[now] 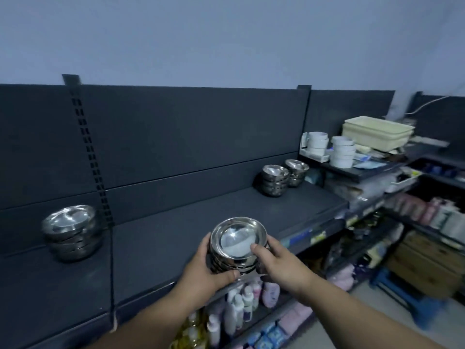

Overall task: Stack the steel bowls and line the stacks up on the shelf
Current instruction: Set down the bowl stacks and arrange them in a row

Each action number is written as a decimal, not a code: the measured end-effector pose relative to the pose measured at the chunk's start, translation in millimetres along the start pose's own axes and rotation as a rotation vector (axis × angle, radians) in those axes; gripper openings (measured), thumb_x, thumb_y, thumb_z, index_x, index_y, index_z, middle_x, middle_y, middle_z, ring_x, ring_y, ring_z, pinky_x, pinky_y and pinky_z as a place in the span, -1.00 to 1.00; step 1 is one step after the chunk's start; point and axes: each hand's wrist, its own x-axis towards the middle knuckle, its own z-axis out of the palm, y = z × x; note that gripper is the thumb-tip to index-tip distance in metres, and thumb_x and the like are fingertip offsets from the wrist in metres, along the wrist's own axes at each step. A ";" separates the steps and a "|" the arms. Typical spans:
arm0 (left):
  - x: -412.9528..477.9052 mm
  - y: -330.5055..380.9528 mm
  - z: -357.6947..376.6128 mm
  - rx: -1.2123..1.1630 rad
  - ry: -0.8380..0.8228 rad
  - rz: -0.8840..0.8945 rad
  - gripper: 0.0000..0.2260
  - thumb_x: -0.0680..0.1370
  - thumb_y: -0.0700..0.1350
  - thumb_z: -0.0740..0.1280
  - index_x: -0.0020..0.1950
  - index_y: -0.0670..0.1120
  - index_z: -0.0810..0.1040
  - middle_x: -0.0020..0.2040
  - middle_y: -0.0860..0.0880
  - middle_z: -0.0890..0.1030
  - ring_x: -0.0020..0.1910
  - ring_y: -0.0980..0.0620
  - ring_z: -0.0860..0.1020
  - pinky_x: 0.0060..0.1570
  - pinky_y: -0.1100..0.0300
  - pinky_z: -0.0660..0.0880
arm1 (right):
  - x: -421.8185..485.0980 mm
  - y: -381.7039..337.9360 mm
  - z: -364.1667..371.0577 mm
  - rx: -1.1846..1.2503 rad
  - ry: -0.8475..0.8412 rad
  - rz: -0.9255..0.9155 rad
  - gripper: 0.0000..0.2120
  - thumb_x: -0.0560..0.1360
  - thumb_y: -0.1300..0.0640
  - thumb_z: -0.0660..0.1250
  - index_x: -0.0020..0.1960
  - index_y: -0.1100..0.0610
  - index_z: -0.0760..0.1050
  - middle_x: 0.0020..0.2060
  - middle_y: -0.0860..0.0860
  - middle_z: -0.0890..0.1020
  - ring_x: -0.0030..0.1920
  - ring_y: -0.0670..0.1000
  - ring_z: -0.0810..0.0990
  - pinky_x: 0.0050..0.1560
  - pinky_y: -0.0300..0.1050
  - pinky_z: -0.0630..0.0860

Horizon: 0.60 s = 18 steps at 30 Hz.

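Note:
A stack of steel bowls (pixel 237 238) is held between both hands at the front edge of the dark shelf (pixel 176 235). My left hand (pixel 206 270) grips its left side and underside. My right hand (pixel 279 265) grips its right side, thumb over the top bowl's rim. Another stack of steel bowls (pixel 71 230) stands at the left of the shelf by the back panel. Two more stacks, one (pixel 274 180) and one (pixel 296 172), stand side by side at the far right of the shelf.
White cups (pixel 342 152) and cream plastic trays (pixel 377 132) sit on a higher shelf to the right. Bottles (pixel 241 306) and packets fill the lower shelves below the front edge. A slotted upright (pixel 88 152) divides the back panel. Cardboard boxes (pixel 427 263) stand at lower right.

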 end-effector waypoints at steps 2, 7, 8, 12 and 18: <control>20.6 1.0 30.9 -0.006 -0.050 0.009 -0.09 0.18 0.00 0.64 0.40 0.28 0.23 0.22 0.25 0.53 0.19 0.08 0.58 0.26 0.00 0.49 | -1.4 7.9 -33.1 0.001 0.047 0.017 -0.81 0.53 -0.12 0.29 0.13 -0.29 0.45 0.04 -0.23 0.62 0.05 -0.15 0.61 0.17 -0.06 0.55; 78.4 -4.8 85.2 -0.030 -0.122 0.031 -0.12 0.15 0.04 0.63 0.31 0.42 0.24 0.21 0.24 0.56 0.23 0.17 0.54 0.30 0.02 0.45 | 19.1 21.9 -88.9 0.023 0.157 0.061 -0.73 0.53 -0.13 0.29 0.23 -0.25 0.45 0.08 -0.19 0.63 0.05 -0.14 0.62 0.08 -0.13 0.56; 93.0 -7.7 93.1 -0.035 -0.136 0.037 -0.11 0.15 0.04 0.63 0.35 0.37 0.24 0.22 0.24 0.56 0.24 0.19 0.53 0.32 0.02 0.44 | 29.2 24.7 -97.9 0.021 0.169 0.065 -0.72 0.52 -0.15 0.30 0.22 -0.27 0.45 0.08 -0.19 0.64 0.06 -0.13 0.62 0.16 -0.08 0.55; 155.9 -20.0 106.8 -0.046 -0.166 0.032 -0.11 0.15 0.05 0.63 0.35 0.37 0.24 0.19 0.27 0.57 0.22 0.17 0.55 0.27 0.01 0.47 | 83.8 31.1 -122.0 0.031 0.186 0.062 -0.69 0.51 -0.16 0.30 0.25 -0.27 0.44 0.05 -0.18 0.64 0.03 -0.12 0.61 0.16 -0.09 0.52; 253.5 -39.1 94.9 -0.098 -0.155 0.007 -0.04 0.08 0.03 0.66 0.40 0.23 0.27 0.20 0.22 0.57 0.23 0.16 0.54 0.27 0.02 0.48 | 188.8 24.5 -132.5 0.008 0.131 0.102 -0.70 0.48 -0.21 0.29 0.20 -0.31 0.42 0.09 -0.18 0.63 0.11 -0.08 0.61 0.23 0.00 0.53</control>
